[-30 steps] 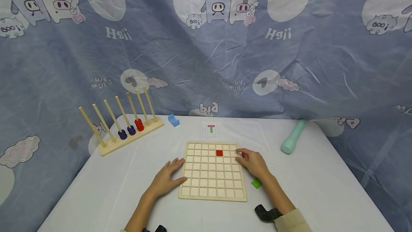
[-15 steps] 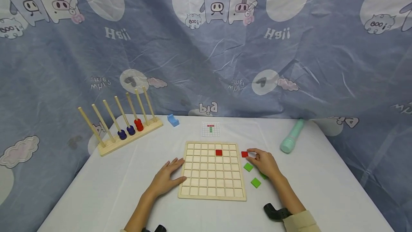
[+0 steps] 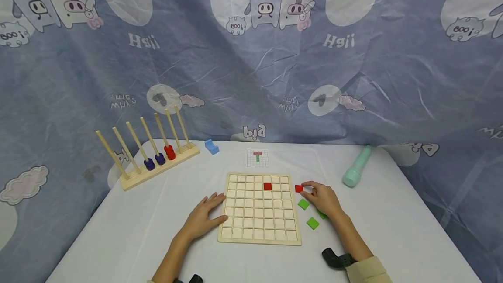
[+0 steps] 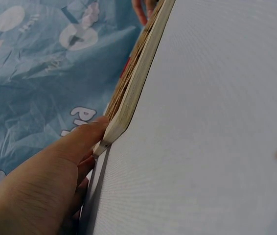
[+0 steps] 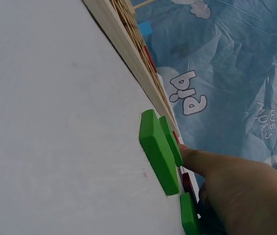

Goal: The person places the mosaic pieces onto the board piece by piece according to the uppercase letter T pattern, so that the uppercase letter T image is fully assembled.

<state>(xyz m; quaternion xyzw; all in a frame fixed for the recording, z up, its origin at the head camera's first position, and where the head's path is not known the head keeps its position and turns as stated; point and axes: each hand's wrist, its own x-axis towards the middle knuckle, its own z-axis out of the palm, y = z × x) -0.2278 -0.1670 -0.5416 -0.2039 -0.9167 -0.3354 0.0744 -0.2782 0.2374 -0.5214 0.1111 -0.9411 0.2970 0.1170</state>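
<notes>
In the head view a wooden grid board (image 3: 259, 213) lies on the white table, one red tile (image 3: 267, 186) set in an upper cell. My left hand (image 3: 202, 219) rests with spread fingers against its left edge; the left wrist view shows the thumb (image 4: 87, 137) touching the corner. Just right of the board, my right hand (image 3: 324, 200) pinches a second red tile (image 3: 298, 188) at its right side between thumb and forefinger. Nearby lie green tiles (image 3: 303, 204), one partly under the hand. A dark red piece (image 5: 189, 186) shows below the hand in the right wrist view.
A small pattern card (image 3: 257, 158) with a red and green T lies behind the board. A peg abacus (image 3: 161, 167) with blue and red beads stands at the left, a light blue object (image 3: 211, 146) beside it. A mint-green flashlight-shaped object (image 3: 356, 167) lies at the right.
My right hand has drawn back rightward from the board's edge, uncovering the red tile and green tiles. Over the last half second it has stayed in place. My left hand has not moved.
</notes>
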